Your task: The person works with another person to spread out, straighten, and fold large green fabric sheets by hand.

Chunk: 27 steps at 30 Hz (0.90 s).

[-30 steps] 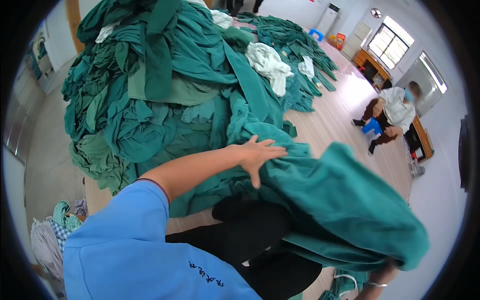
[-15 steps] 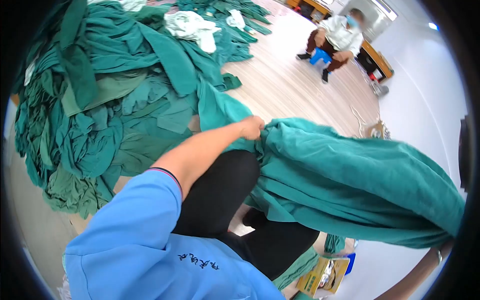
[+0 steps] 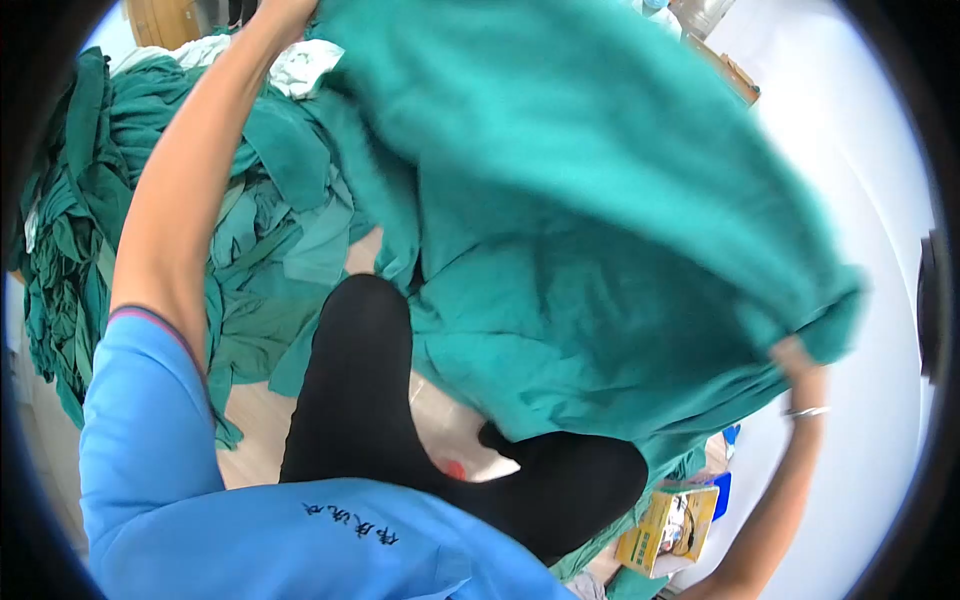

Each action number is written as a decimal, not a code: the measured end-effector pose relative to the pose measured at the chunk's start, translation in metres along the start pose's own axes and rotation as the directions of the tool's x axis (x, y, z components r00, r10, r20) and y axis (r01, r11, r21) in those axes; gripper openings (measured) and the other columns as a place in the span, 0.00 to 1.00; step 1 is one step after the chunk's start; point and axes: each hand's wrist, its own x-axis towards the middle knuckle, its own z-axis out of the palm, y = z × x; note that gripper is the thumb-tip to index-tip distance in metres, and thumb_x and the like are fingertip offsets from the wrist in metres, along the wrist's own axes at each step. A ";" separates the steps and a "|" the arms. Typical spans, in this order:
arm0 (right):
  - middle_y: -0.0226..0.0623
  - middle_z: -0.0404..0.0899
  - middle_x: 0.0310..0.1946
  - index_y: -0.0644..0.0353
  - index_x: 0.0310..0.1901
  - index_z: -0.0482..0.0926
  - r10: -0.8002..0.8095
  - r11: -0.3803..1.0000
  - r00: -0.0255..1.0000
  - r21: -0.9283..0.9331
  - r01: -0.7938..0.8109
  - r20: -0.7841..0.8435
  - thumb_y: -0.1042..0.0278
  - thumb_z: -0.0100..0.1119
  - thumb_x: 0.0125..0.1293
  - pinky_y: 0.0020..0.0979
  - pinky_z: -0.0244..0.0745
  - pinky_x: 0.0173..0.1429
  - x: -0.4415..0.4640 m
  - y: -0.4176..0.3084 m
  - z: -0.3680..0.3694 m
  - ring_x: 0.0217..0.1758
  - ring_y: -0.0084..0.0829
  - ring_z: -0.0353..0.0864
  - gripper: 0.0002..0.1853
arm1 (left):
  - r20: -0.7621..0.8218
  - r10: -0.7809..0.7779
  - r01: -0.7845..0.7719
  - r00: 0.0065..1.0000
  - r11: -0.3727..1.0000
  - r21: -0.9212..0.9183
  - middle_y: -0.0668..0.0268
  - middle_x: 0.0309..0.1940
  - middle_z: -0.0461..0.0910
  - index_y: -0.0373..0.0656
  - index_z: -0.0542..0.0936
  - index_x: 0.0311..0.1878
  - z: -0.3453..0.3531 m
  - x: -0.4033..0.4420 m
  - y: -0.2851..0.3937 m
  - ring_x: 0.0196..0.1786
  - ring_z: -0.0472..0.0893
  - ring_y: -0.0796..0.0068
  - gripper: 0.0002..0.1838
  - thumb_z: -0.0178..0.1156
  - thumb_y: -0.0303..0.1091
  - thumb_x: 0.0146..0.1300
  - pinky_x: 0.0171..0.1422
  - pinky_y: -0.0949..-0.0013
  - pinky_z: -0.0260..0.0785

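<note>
A large green cloth sheet (image 3: 600,190) is spread wide and raised in front of me, blurred along its upper part by motion. My left hand (image 3: 292,14), partly cut off by the top edge of the view, is closed on one upper end of it. At the right, my right hand (image 3: 799,362) grips the opposite end, with a bracelet on its wrist. The lower part of the cloth hangs over and beside my black-trousered knees (image 3: 365,340). Folds of cloth hide most of my fingertips.
A big heap of green cloths (image 3: 270,210) lies on the left, with white cloth (image 3: 303,68) on its far side. By my right knee stands a yellow box (image 3: 660,530) with small items inside, next to a blue object (image 3: 721,493). A white wall (image 3: 860,200) rises at the right.
Both hands have gone up and the cloth has billowed open between them. My left hand moved up and left; my right hand came higher into view. The person across the room is now mostly hidden.
</note>
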 end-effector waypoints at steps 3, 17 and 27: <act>0.44 0.77 0.36 0.61 0.38 0.76 0.043 0.999 0.612 -0.024 -0.039 0.790 0.60 0.60 0.49 0.35 0.69 0.49 -0.059 -0.068 0.100 0.42 0.35 0.75 0.16 | 0.294 -0.497 0.086 0.816 0.608 0.790 0.61 0.39 0.76 0.35 0.73 0.45 -0.095 -0.095 -0.037 0.40 0.75 0.70 0.20 0.42 0.43 0.61 0.49 0.68 0.67; 0.55 0.65 0.54 0.69 0.60 0.57 -0.226 0.974 0.775 -0.111 0.199 -0.590 0.46 0.72 0.35 0.36 0.60 0.62 0.415 -0.125 0.148 0.60 0.48 0.64 0.53 | -0.124 0.494 -0.328 0.861 0.724 0.607 0.54 0.31 0.76 0.33 0.74 0.37 0.056 0.142 -0.279 0.35 0.75 0.61 0.13 0.48 0.35 0.58 0.42 0.61 0.67; 0.41 0.78 0.19 0.64 0.35 0.77 -0.018 0.957 0.770 0.235 -0.172 0.638 0.62 0.59 0.53 0.29 0.71 0.28 0.151 0.022 0.501 0.20 0.29 0.76 0.13 | 0.115 -0.801 0.347 0.587 0.378 0.858 0.44 0.56 0.64 0.26 0.62 0.57 -0.071 -0.138 -0.452 0.60 0.65 0.56 0.48 0.66 0.56 0.43 0.62 0.61 0.58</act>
